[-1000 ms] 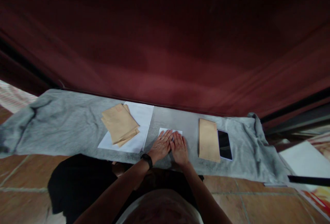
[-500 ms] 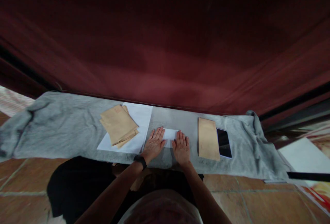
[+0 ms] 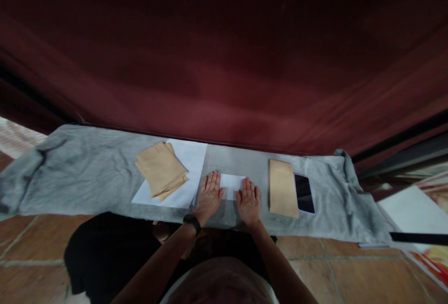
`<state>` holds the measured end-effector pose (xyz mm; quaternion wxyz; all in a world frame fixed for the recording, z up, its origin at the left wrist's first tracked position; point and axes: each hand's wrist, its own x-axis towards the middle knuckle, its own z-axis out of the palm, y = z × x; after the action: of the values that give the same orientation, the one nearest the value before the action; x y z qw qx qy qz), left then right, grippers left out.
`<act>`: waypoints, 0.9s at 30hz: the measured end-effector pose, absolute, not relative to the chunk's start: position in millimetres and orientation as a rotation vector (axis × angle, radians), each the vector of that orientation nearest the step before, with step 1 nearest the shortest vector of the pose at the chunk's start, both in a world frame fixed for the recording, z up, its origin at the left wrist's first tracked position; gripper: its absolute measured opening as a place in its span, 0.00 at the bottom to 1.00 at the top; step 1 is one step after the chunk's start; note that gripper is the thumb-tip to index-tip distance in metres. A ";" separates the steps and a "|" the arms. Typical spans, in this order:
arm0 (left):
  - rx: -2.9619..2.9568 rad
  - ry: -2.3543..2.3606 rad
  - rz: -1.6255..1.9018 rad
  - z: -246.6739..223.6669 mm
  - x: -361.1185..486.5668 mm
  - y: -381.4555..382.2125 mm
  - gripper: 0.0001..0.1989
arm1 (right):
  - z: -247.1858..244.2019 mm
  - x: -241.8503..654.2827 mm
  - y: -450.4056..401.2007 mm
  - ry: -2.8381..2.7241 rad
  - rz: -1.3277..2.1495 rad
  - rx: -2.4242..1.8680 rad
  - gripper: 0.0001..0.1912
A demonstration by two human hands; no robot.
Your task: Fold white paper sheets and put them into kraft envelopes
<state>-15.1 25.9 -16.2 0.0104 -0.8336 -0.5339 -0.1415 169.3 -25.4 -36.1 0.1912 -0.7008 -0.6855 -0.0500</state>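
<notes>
A small white folded sheet of paper point(image 3: 232, 181) lies flat on the grey cloth between my hands. On its left side rests my left hand point(image 3: 209, 195), palm down with fingers stretched out. My right hand point(image 3: 248, 201) lies flat over the paper's right end, its fingers straight. Neither hand grips anything. Left of my left hand are larger white sheets point(image 3: 194, 154) with several brown envelopes point(image 3: 161, 166) piled loosely on top. To the right of my right hand lies a neat stack of brown envelopes point(image 3: 283, 187).
A phone point(image 3: 304, 194) with a dark screen lies beside the right stack. Grey cloth point(image 3: 87, 173) covers the long narrow surface. Behind it rises a dark red panel point(image 3: 224, 84). A white sheet point(image 3: 416, 213) is at the far right, above the tiled floor point(image 3: 315, 266).
My hands have moved slightly apart, the left one leftward and the right one rightward, so more of the white paper shows between them. The envelopes and phone have stayed put.
</notes>
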 end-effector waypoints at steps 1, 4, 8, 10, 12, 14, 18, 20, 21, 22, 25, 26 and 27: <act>-2.621 -1.631 -0.458 -15.8 -11.3 23.4 0.31 | -35.9 169.2 -25.3 -1.926 -0.143 -1.972 0.30; -2.728 -1.483 -0.456 -15.0 -2.0 12.7 0.31 | -35.9 169.4 -24.6 -1.931 -0.154 -1.980 0.30; -2.823 -1.373 -0.409 -15.9 0.1 -0.9 0.30 | -36.9 169.7 -24.1 -1.940 -0.141 -1.982 0.30; -2.819 -1.390 -0.408 -16.0 -1.3 -4.1 0.29 | -36.8 169.5 -24.3 -1.935 -0.127 -1.992 0.30; -2.815 -1.405 -0.404 -15.5 -2.3 -5.0 0.29 | -36.3 169.3 -24.7 -1.932 -0.121 -1.996 0.30; -2.816 -1.408 -0.397 -14.5 -2.3 -4.9 0.29 | -35.6 169.3 -25.1 -1.933 -0.126 -1.985 0.30; -2.816 -1.402 -0.393 -13.7 -1.5 -5.1 0.29 | -35.2 169.8 -25.4 -1.927 -0.147 -1.957 0.30; -2.820 -1.390 -0.392 -14.9 -1.3 -5.5 0.29 | -35.4 170.1 -25.4 -1.930 -0.149 -1.961 0.30; -2.822 -1.387 -0.394 -15.9 -1.3 -5.8 0.30 | -35.5 170.2 -25.5 -1.934 -0.148 -1.965 0.30; -2.822 -1.386 -0.397 -17.1 -1.2 -6.0 0.30 | -35.7 170.3 -25.5 -1.938 -0.147 -1.969 0.30; -2.812 -1.396 -0.421 -20.6 -0.4 -7.1 0.31 | -36.0 170.1 -25.7 -1.935 -0.145 -1.977 0.30; -2.808 -1.396 -0.428 -21.4 0.0 -7.5 0.31 | -36.1 170.0 -25.8 -1.929 -0.144 -1.978 0.31; -2.804 -1.395 -0.432 -21.7 0.4 -8.0 0.30 | -36.2 169.8 -25.9 -1.922 -0.144 -1.979 0.31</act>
<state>0.4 -8.0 -21.7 -0.0100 -0.8869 -0.4411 -0.1367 169.8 -25.9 -36.2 0.1884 -0.7036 -0.6832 -0.0513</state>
